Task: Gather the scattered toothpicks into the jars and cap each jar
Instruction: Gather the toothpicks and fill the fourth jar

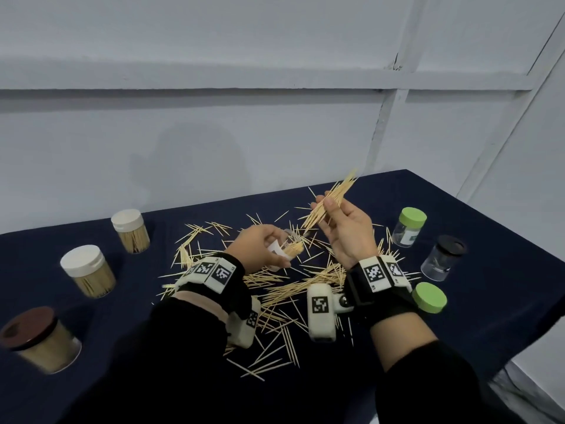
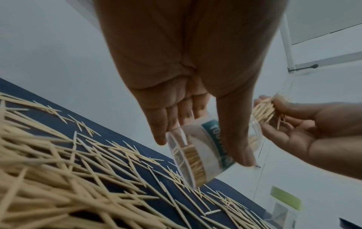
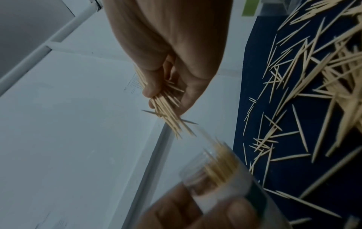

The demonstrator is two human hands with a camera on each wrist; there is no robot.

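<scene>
My left hand point(image 1: 263, 244) grips a clear uncapped jar point(image 1: 290, 247) tilted with its mouth toward the right; it holds some toothpicks point(image 2: 194, 162). My right hand point(image 1: 339, 221) pinches a bundle of toothpicks point(image 1: 331, 200) slanting down, its lower tips just above the jar mouth point(image 3: 205, 148). Many loose toothpicks point(image 1: 293, 286) lie scattered on the dark blue tablecloth point(image 1: 458, 347) under both hands. A loose green cap point(image 1: 429, 297) lies by my right wrist.
At the left stand two white-capped full jars point(image 1: 131, 231) point(image 1: 88, 270) and a brown-capped full jar point(image 1: 39, 338). At the right stand a green-capped jar point(image 1: 409, 226) and a black-capped jar point(image 1: 443, 257), both nearly empty. A grey wall runs behind the table.
</scene>
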